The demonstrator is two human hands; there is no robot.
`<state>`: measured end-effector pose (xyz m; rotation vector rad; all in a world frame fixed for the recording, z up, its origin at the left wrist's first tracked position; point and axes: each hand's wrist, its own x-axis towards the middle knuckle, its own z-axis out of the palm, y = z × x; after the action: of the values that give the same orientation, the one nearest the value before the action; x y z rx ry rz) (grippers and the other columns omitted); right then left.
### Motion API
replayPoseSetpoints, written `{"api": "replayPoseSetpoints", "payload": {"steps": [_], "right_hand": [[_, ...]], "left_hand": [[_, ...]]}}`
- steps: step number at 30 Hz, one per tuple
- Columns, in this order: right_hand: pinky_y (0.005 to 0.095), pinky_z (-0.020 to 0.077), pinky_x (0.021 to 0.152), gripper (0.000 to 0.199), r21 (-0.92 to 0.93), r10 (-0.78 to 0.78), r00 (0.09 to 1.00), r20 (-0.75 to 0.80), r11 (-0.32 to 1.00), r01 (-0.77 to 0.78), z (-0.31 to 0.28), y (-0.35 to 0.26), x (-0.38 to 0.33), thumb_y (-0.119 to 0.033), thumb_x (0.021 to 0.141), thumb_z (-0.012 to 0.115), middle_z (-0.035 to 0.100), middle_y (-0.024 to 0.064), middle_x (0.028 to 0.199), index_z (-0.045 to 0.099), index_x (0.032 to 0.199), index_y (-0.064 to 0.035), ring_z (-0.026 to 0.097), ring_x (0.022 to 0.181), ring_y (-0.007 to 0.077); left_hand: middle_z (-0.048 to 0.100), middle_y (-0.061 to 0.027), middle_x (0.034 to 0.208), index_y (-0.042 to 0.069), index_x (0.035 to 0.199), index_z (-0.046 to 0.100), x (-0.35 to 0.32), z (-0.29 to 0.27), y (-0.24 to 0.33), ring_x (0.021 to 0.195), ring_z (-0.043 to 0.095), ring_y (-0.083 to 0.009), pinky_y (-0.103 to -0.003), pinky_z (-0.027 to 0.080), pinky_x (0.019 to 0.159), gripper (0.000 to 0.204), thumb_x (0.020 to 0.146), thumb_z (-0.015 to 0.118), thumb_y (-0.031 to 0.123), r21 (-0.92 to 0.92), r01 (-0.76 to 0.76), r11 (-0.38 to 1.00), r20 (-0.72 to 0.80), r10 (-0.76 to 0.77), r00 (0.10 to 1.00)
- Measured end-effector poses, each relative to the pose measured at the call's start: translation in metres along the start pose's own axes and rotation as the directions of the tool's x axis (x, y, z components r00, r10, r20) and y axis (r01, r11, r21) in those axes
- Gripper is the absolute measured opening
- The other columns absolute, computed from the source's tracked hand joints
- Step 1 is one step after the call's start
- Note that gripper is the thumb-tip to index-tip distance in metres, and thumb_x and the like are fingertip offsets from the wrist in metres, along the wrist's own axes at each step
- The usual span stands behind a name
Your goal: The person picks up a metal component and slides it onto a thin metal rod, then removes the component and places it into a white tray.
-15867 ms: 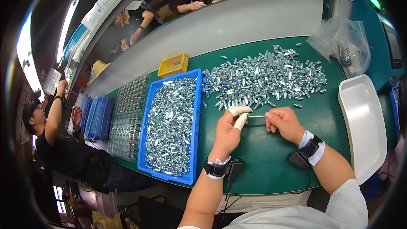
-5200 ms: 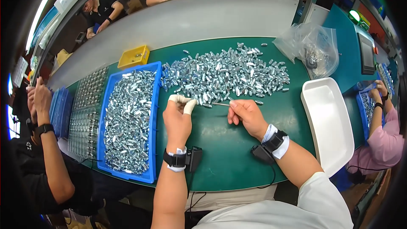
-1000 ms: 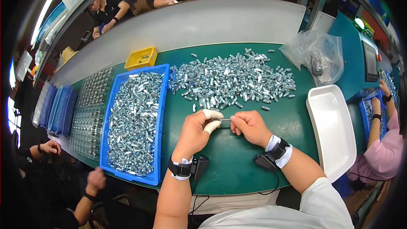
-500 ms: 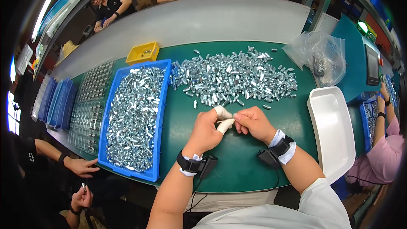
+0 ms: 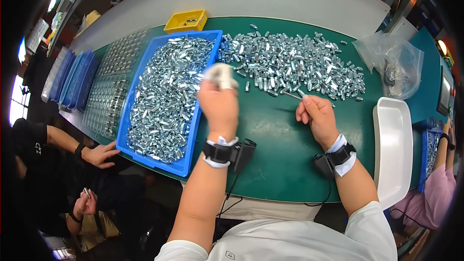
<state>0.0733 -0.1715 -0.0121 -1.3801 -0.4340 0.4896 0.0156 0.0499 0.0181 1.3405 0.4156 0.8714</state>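
Note:
My left hand (image 5: 220, 104), white coverings on its fingertips, is over the right rim of a blue tray (image 5: 192, 137). Motion blurs its fingers, so whether they hold anything is unclear. The tray is full of small shiny metal parts (image 5: 162, 101). To the right, my right hand (image 5: 317, 118) is closed in a pinch on a thin metal rod (image 5: 291, 95), which points left along the near edge of a loose heap of the same metal parts (image 5: 295, 62). Both wrists wear black straps with small boxes over white cloth.
A yellow bin (image 5: 186, 21) stands behind the tray. Clear gridded trays (image 5: 108, 101) and stacked blue trays (image 5: 77, 79) lie to the left. At the right are a plastic bag (image 5: 394, 62) and a white tub (image 5: 394, 152). Co-workers' hands (image 5: 99, 155) show at both sides.
My hands have come apart from a joint pinch. The left went to the blue tray's rim; the right moved right and forward to the heap, where the rod now shows. The whole view has shifted.

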Motion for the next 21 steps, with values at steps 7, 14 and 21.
{"api": "replayPoseSetpoints", "payload": {"steps": [7, 14, 21], "right_hand": [[0.0211, 0.0381, 0.055, 0.037, -0.033, 0.022, 0.999, 0.027, 0.999, -0.021, 0.001, 0.000, -0.004, -0.027, 0.099, 0.046, 0.056, 0.0032, 0.064, 0.058, 0.074, -0.0024, 0.049, 0.056, 0.0078], [0.0209, 0.0381, 0.055, 0.037, -0.012, 0.001, 0.999, 0.047, 1.000, 0.000, 0.002, 0.002, 0.000, -0.027, 0.099, 0.046, 0.057, 0.0034, 0.066, 0.058, 0.074, -0.0024, 0.048, 0.056, 0.0071], [0.0206, 0.0383, 0.056, 0.037, -0.065, 0.021, 0.999, 0.042, 0.998, -0.018, 0.003, 0.000, -0.004, -0.027, 0.099, 0.046, 0.059, 0.0039, 0.067, 0.059, 0.075, -0.0021, 0.049, 0.057, 0.0066]], "left_hand": [[0.063, -0.0102, 0.083, 0.001, 0.102, 0.061, 0.001, -0.008, -0.021, 0.064, 0.057, -0.0174, -0.030, 0.046, 0.059, 0.024, 0.084, 0.069, 0.015, 0.598, -0.161, 0.785, 0.115, 0.114, 0.987], [0.064, -0.0136, 0.086, 0.001, 0.104, 0.061, 0.005, -0.005, -0.027, 0.072, 0.062, -0.0242, -0.033, 0.049, 0.063, 0.024, 0.083, 0.067, 0.010, 0.759, -0.310, 0.572, 0.383, -0.009, 0.924], [0.067, -0.0092, 0.089, 0.001, 0.106, 0.060, -0.020, 0.010, 0.006, 0.076, 0.065, -0.0148, -0.026, 0.050, 0.064, 0.020, 0.088, 0.064, 0.008, 0.090, 0.420, 0.903, 0.457, -0.412, 0.788]]}}
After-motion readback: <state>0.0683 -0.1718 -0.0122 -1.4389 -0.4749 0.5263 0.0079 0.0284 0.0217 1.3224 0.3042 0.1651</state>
